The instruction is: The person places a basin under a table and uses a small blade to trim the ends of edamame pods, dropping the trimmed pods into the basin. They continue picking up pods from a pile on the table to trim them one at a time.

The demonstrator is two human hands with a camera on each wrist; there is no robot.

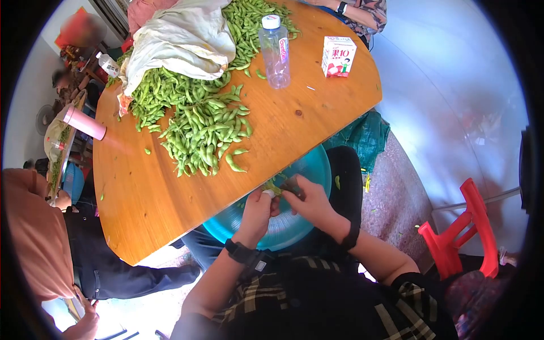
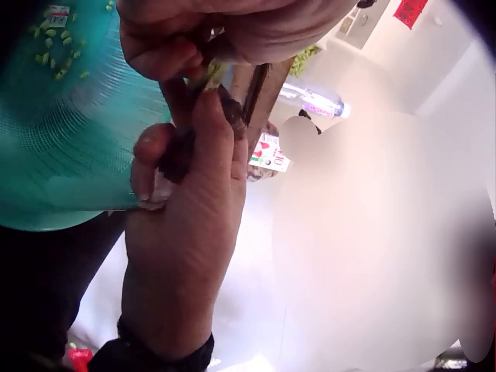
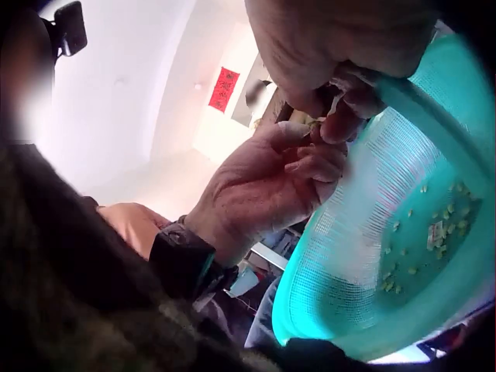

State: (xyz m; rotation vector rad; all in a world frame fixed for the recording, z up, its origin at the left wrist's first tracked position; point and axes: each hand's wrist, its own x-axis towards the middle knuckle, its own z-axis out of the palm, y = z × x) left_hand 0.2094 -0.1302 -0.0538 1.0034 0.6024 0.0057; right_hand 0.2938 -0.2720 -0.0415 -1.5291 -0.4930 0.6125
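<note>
My left hand (image 1: pixel 258 212) and right hand (image 1: pixel 310 203) meet at the table's near edge, above a teal mesh basket (image 1: pixel 326 170). Between their thumbs and fingers they pinch a green soybean pod (image 1: pixel 275 186). The left wrist view shows the pod (image 2: pixel 213 74) largely covered by fingers. Loose shelled beans (image 3: pixel 446 225) lie on the basket floor around a small label. A big heap of soybean pods (image 1: pixel 207 127) sits on the wooden table (image 1: pixel 317 119), partly under a white cloth bag (image 1: pixel 178 42).
A clear plastic bottle (image 1: pixel 276 59) and a juice carton (image 1: pixel 338 56) stand on the table, with a pink tumbler (image 1: pixel 85 123) at its left. A red plastic chair (image 1: pixel 453 241) is at the right. Another person (image 1: pixel 37 238) is close on the left.
</note>
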